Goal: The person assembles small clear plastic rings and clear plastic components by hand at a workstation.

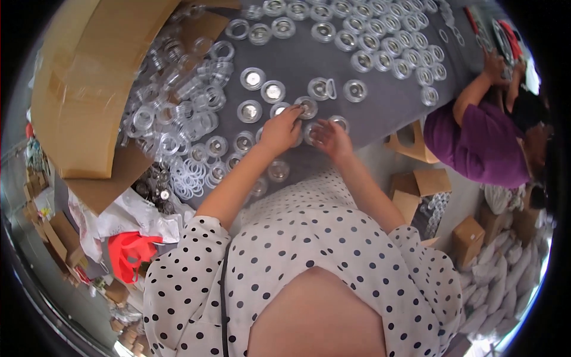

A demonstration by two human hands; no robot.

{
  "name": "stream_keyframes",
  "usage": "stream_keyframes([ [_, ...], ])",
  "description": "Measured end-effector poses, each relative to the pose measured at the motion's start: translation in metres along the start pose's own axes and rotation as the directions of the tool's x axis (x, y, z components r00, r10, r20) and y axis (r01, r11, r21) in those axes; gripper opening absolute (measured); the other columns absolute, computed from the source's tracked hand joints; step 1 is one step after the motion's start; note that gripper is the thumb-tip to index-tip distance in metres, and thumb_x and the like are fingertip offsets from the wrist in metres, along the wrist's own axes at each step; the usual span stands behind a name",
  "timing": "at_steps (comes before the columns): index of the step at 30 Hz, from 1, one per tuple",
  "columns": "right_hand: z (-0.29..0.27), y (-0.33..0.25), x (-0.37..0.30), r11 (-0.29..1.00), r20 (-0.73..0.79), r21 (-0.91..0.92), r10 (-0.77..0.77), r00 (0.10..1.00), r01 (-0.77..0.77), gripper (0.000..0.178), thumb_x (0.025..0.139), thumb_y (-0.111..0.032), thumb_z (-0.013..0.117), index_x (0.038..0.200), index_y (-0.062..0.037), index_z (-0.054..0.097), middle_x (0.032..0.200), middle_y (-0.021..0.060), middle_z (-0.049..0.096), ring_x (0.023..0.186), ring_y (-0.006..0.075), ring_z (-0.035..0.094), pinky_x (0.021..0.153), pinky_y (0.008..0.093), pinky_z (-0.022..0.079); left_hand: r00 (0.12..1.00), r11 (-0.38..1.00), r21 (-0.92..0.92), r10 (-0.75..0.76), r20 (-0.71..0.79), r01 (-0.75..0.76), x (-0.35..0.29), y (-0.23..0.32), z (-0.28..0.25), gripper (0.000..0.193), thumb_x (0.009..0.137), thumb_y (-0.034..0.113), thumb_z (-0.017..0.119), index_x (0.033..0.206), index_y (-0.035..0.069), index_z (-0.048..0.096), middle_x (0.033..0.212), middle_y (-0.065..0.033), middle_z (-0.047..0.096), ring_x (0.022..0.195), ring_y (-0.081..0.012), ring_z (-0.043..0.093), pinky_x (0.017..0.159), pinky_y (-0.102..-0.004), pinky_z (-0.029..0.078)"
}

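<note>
Hand work on clear discs (250, 111) with metallic centres, which lay on a dark grey tabletop (291, 56) directly before the person and under the hands. The left hand (282, 128) reached over the discs with its fingertips at a nearby disc (307, 107); whether its grip was grasping that disc could not be told. The right hand (332, 140) stood just beside it, its grip loose, the fingers parted and no object seen between them; contact with the disc beneath could not be made out.

Judged by arrangement, the close-set group (383, 44) at the far right appeared to be the completed portion. The scattered discs around the hands seemed to be in progress, one having a loose clear loop (331, 89) at its edge. The heap of clear rings (205, 122) at the left and the pile of thin white rings (189, 178) suggested that much remained.

Surroundings: a large cardboard carton (89, 89) stood beside the heap and bounded reach on the left. A co-worker in a purple top (476, 143) occupied the right end. Below were a red bag (128, 256) and an open box (431, 181). Nothing blocked the space between the hands.
</note>
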State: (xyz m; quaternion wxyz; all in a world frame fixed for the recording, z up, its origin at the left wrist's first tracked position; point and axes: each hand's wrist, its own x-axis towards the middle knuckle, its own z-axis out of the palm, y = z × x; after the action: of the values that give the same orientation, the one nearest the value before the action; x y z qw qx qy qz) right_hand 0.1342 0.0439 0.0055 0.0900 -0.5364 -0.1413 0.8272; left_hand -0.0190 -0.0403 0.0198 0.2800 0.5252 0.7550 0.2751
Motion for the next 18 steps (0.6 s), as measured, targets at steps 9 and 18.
stream_keyframes([
  [9,0.028,0.028,-0.009,0.99,0.03,-0.142,0.025,0.999,-0.02,0.037,0.088,-0.032,0.039,0.11,-0.0039,0.047,0.097,0.0102,0.056,0.081,0.0199,0.056,0.071,0.0331,0.045,0.746,0.881,0.287,-0.104,-0.658,0.376,-0.086,-0.107,-0.056,0.043,0.07,0.013,0.057,0.11,0.006,0.047,0.104,-0.012,0.054,0.106,-0.0284,0.042,0.091,-0.0445,0.027],
  [18,0.068,0.07,-0.007,0.972,0.11,-0.234,0.047,0.993,-0.02,0.035,0.085,-0.029,0.044,0.108,-0.0033,0.048,0.095,0.0109,0.058,0.08,0.0203,0.057,0.068,0.0329,0.047,0.895,0.84,0.41,-0.177,-0.41,0.355,-0.082,-0.137,-0.06,0.035,0.067,0.015,0.06,0.099,0.003,0.049,0.087,-0.0134,0.058,0.09,-0.0287,0.051,0.091,-0.0416,0.029],
])
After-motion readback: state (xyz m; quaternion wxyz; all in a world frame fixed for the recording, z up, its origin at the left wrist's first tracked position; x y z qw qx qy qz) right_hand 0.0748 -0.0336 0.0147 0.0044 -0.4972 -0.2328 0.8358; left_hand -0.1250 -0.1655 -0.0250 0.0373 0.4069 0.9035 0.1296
